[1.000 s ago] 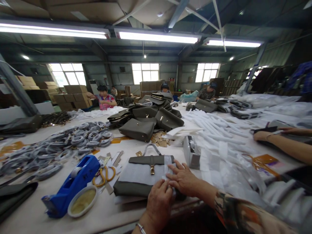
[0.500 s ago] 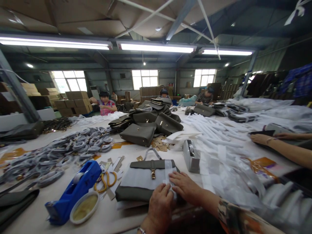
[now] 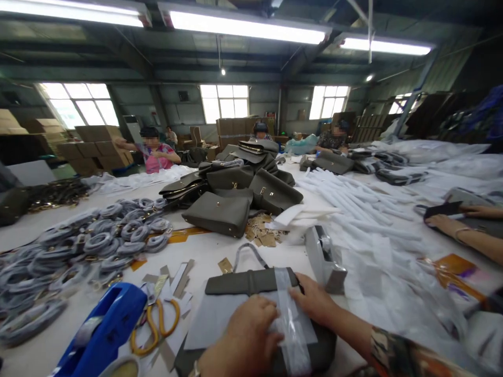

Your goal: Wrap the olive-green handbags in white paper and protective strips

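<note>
A dark olive handbag (image 3: pixel 231 283) lies flat in front of me, its top handle (image 3: pixel 251 248) standing up behind the flap. A white protective sheet (image 3: pixel 212 314) covers part of its front. Down the right part of the bag runs a clear plastic strip (image 3: pixel 291 324), which crosses the flap. My left hand (image 3: pixel 245 332) is over the sheet beside the strip, fingers bent but apart, with nothing seen in them. At the bag's upper right edge my right hand (image 3: pixel 316 301) grips the bag, fingertips by the strip. The flap's clasp is hidden from view.
A grey tape dispenser (image 3: pixel 324 256) stands behind my right hand. On the left are a blue tape dispenser (image 3: pixel 102 330), yellow-handled scissors (image 3: pixel 155 324) and coiled wrapped straps (image 3: pixel 98 241). Handbags (image 3: pixel 220 214) are piled ahead. A co-worker's hands (image 3: pixel 451 225) work at the right.
My view has tipped down and come closer. My left hand has moved off the strip to the left, and my right hand has shifted to the bag's upper right edge.
</note>
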`<state>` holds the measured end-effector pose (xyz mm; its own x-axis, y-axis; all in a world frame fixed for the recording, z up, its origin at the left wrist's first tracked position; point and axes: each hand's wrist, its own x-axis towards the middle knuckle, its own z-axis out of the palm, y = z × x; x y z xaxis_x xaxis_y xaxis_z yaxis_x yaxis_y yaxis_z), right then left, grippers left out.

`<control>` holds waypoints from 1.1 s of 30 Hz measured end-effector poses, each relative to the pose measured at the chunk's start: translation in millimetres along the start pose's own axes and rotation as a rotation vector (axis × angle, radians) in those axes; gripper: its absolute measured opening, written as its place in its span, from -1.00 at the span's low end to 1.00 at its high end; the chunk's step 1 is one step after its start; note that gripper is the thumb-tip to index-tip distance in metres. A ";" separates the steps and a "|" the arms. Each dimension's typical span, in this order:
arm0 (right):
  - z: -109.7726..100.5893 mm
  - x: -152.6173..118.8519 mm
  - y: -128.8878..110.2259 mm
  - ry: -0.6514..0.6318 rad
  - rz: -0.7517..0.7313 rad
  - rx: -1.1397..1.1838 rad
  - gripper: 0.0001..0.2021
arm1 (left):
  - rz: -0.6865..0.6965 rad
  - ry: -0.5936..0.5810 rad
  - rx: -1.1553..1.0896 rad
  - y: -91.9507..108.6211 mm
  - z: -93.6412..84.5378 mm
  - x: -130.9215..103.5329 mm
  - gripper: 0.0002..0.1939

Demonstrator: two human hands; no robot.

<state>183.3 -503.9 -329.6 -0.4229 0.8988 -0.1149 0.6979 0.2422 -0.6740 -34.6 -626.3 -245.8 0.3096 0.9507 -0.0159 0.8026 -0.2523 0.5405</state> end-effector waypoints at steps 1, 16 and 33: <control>4.0 1.2 1.9 -0.021 0.025 0.008 -0.43 | -0.068 -0.006 0.002 -8.8 -13.2 8.9 -0.74; -23.2 29.9 -22.7 -0.238 0.386 0.420 -0.53 | -0.287 -0.067 0.039 -66.2 -52.4 140.2 -0.73; -15.6 24.3 -17.2 -0.175 0.508 0.340 -0.29 | -0.189 -0.192 0.008 -93.3 -38.7 168.9 -0.87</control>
<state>170.0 -480.6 -309.4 -0.1955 0.7913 -0.5793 0.6261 -0.3540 -0.6948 -76.9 -435.3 -266.3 0.2439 0.9298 -0.2758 0.8593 -0.0753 0.5059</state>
